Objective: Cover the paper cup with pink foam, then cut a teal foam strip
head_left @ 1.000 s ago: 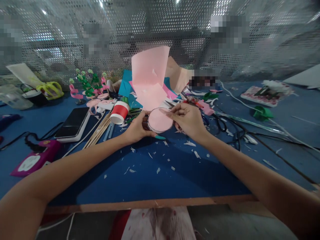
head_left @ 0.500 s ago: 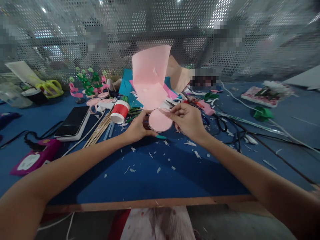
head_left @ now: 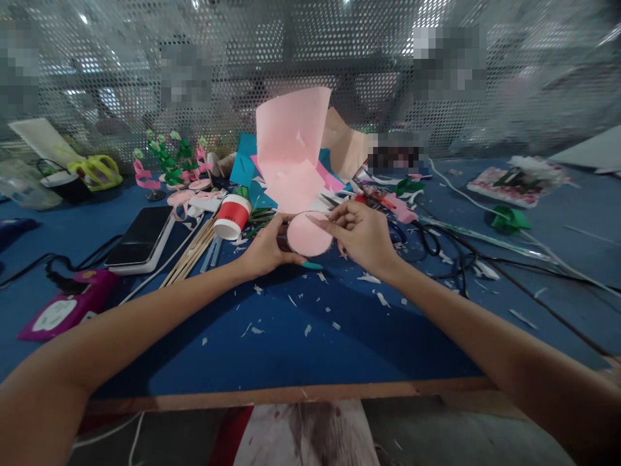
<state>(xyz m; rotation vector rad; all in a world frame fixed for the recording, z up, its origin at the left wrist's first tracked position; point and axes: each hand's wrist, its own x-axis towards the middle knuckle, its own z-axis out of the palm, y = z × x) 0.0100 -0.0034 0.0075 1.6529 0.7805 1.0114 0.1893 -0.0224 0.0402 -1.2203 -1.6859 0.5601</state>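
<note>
A round pink paper disc (head_left: 309, 234) with a dark outline faces up in front of me. My left hand (head_left: 272, 249) grips it from the left, its thumb with a long teal nail along the near edge. A dark side shows under the disc between those fingers; I cannot make out what it is. Across the disc, my right hand (head_left: 361, 233) is closed in a pinch, fingertips on the upper right edge. Pointed grey blades (head_left: 331, 200) show just behind the right fingers; whether they are held is unclear. Beyond the disc stands a curled pink sheet (head_left: 294, 133).
To the left lie a red and white paper cup (head_left: 233, 217), wooden sticks (head_left: 191, 255), a black phone (head_left: 143, 233) and a purple case (head_left: 70, 304). Paper scraps (head_left: 308, 330) litter the blue table (head_left: 291, 362). Black cables (head_left: 463, 259) run on the right.
The disc has tilted and shifted slightly, and the dark side beneath it shows less. Both hands keep nearly the same place, with the right fingertips moving slightly at the edge.
</note>
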